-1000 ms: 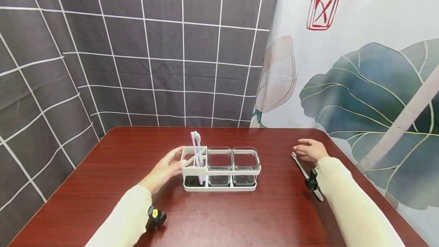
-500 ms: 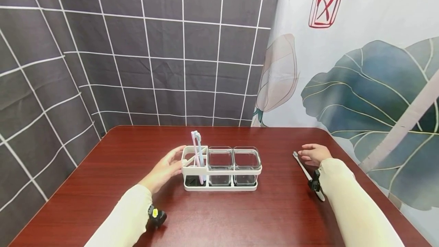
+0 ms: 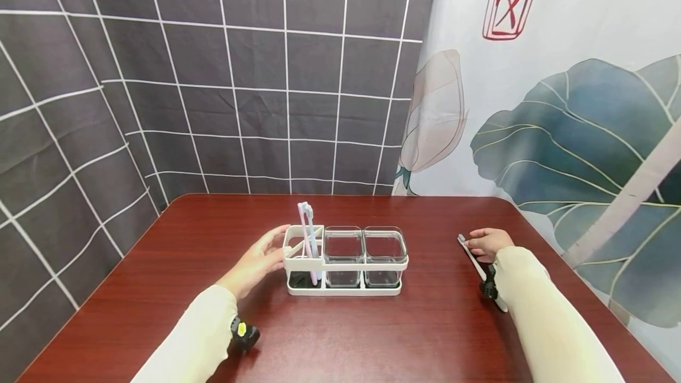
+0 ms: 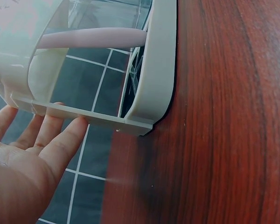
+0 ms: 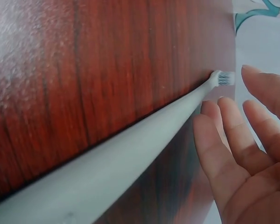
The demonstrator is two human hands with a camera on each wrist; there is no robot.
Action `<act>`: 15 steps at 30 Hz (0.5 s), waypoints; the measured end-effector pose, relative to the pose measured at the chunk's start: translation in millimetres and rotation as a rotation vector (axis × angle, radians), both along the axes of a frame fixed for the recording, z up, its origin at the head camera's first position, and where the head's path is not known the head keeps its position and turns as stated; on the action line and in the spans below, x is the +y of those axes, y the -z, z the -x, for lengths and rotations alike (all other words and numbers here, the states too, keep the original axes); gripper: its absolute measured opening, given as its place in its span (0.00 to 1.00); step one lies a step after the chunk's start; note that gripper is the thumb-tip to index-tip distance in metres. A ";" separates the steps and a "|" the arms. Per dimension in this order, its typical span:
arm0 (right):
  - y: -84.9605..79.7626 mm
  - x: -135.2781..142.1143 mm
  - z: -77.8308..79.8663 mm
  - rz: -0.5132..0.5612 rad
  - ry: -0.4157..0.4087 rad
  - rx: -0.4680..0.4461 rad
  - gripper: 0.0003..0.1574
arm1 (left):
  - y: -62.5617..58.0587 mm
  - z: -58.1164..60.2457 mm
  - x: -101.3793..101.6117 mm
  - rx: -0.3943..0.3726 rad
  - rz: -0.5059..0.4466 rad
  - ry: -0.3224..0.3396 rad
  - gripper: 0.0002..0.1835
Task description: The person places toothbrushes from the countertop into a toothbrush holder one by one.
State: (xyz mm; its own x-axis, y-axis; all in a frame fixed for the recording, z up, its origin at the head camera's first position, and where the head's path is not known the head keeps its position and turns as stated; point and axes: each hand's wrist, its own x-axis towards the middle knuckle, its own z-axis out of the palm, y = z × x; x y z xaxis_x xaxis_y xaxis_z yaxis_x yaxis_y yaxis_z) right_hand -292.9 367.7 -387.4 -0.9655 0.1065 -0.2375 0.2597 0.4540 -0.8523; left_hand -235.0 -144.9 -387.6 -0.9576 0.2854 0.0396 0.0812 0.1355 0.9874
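A white rack [image 3: 346, 292] stands mid-table with two clear square cups [image 3: 343, 279] in its middle and right sections. Its left section holds a pink toothbrush [image 3: 304, 216] and a light blue toothbrush [image 3: 313, 234], both upright and leaning slightly. My left hand [image 3: 256, 265] is at the rack's left end, and in the left wrist view its extended fingertips touch the thin side bar [image 4: 100, 117]. On the right, a white toothbrush [image 5: 126, 161] lies on the table, bristles away from me. My right hand [image 3: 490, 243] is beside its head end, fingers loosely bent, thumb apart from them.
The reddish-brown table [image 3: 346, 341] ends at a dark grid-patterned curtain [image 3: 255, 111] behind. A white curtain with lotus print [image 3: 574, 129] hangs along the right side. Each wrist carries a small black camera [image 3: 245, 334].
My right hand has come down a little, closer to the head of the lying toothbrush. My left hand stays at the rack. The whole view has shifted slightly.
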 end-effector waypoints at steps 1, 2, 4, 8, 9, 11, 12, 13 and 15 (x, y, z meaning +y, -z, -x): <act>0.8 0.3 0.3 -0.008 -0.001 -0.001 0.36 | 0.1 0.0 0.0 0.002 0.002 0.002 0.33; 1.4 0.5 0.6 -0.014 0.004 -0.003 0.36 | 0.0 0.0 0.3 -0.004 -0.001 -0.004 0.33; 2.7 0.9 1.2 -0.026 0.006 -0.006 0.36 | -0.7 -0.2 0.8 -0.006 -0.001 -0.010 0.33; 4.8 1.4 2.5 -0.056 0.001 -0.016 0.36 | -2.4 -0.5 1.4 -0.007 0.000 -0.010 0.34; 5.2 1.2 2.9 -0.061 -0.002 -0.020 0.36 | -2.4 -0.3 1.3 -0.007 0.000 -0.010 0.34; 5.3 0.4 3.4 -0.069 -0.008 -0.027 0.35 | -2.5 -0.1 0.9 -0.005 0.001 -0.005 0.34; 5.0 -0.7 3.4 -0.074 -0.012 -0.029 0.35 | -2.6 -0.1 0.6 -0.006 0.002 -0.004 0.34; 4.8 -1.7 3.4 -0.081 -0.014 -0.032 0.34 | -2.7 -0.1 0.5 -0.008 0.001 -0.005 0.34; 4.3 -4.1 3.4 -0.091 -0.021 -0.035 0.32 | -2.6 -0.2 0.1 -0.008 0.003 -0.002 0.34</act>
